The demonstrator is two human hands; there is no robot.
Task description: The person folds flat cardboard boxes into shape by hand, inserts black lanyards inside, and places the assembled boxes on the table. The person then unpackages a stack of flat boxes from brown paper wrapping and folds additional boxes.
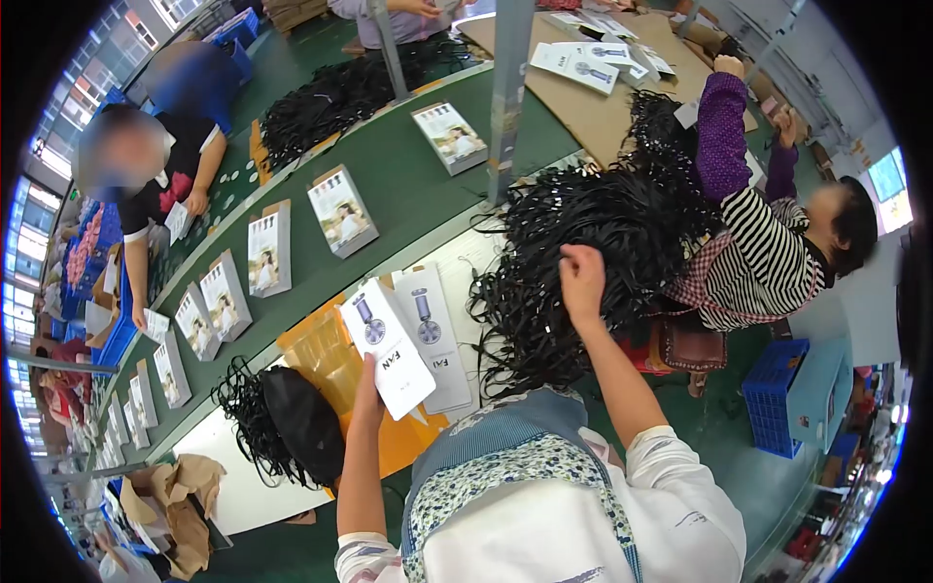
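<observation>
A white box printed "FAN" [391, 352] is held by my left hand [368, 391] at its lower left edge. Beside it, partly covered by it, lies a second white fan box [439, 335] on the work surface. My right hand [583, 277] is over a large heap of black straps [544, 233], its fingers bent together; whether a strap is between them is too small to tell. Under the boxes is an orange-yellow plastic sheet [316, 340]. To the left sits a black pouch [306, 425] next to a smaller bundle of black straps [248, 418].
Several white boxes [342, 212] stand along a green conveyor [389, 146]. A co-worker in stripes [758, 257] is at the right, another in black [185, 160] at the left. A metal post [509, 97] rises ahead. Blue crates [775, 398] stand on the floor.
</observation>
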